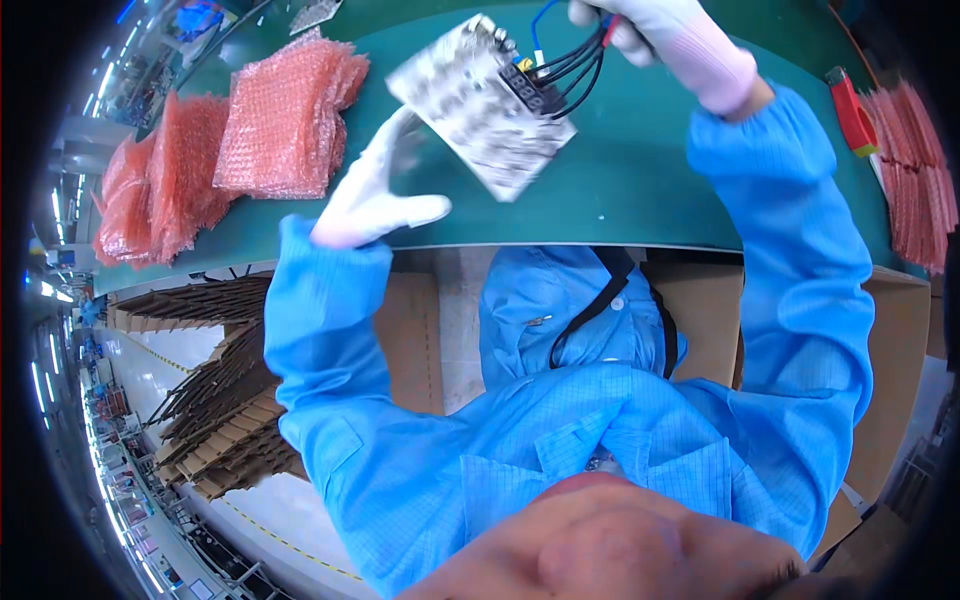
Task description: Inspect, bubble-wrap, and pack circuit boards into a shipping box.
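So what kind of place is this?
Probably a factory where electronics get put together or packed. You can see a board with black wires, piles of pink bubble wrap, and a long green bench.

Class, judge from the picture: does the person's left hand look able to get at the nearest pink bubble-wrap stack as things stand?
Likely yes: the left hand is open close beside the pink bubble-wrap stack, and nothing visible blocks the gap; the white board is on its other side.
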`<state>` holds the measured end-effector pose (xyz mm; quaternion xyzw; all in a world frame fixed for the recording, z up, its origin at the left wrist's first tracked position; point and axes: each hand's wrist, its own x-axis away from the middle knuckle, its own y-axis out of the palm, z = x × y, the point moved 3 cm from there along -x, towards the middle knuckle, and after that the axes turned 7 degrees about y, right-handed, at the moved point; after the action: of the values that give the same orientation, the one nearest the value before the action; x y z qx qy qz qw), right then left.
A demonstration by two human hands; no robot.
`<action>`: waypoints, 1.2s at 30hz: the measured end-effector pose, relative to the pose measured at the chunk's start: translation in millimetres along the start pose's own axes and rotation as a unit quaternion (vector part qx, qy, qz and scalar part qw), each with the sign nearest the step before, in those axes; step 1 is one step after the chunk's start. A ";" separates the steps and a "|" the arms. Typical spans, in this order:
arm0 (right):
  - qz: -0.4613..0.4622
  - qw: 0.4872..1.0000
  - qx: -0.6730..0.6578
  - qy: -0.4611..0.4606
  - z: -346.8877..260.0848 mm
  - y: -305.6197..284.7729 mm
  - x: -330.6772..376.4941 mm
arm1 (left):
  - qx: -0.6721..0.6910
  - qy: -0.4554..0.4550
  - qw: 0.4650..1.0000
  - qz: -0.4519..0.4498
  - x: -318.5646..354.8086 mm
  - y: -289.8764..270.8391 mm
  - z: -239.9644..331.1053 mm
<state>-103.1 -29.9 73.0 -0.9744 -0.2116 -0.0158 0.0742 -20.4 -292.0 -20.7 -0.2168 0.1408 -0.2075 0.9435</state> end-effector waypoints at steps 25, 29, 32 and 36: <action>-0.112 0.906 -0.408 0.012 137.1 -43.5 -21.0 | 0.727 0.019 0.686 0.023 -123.9 64.8 -27.6; 0.030 0.949 -0.302 0.083 119.7 -25.4 -14.4 | 0.758 0.014 0.650 0.050 -124.8 60.6 -32.6; -0.059 0.977 -0.118 0.168 117.5 -27.0 1.4 | 0.767 0.039 0.639 0.048 -124.0 58.5 -38.3; -0.086 0.982 0.063 0.155 82.9 -23.1 29.2 | 0.756 0.050 0.651 0.045 -119.9 59.5 -41.4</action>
<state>-86.1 15.4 -3.9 -0.9319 -0.2809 -0.1592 0.1655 -120.4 -203.4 -63.2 0.5891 -0.0084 -0.2103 0.7802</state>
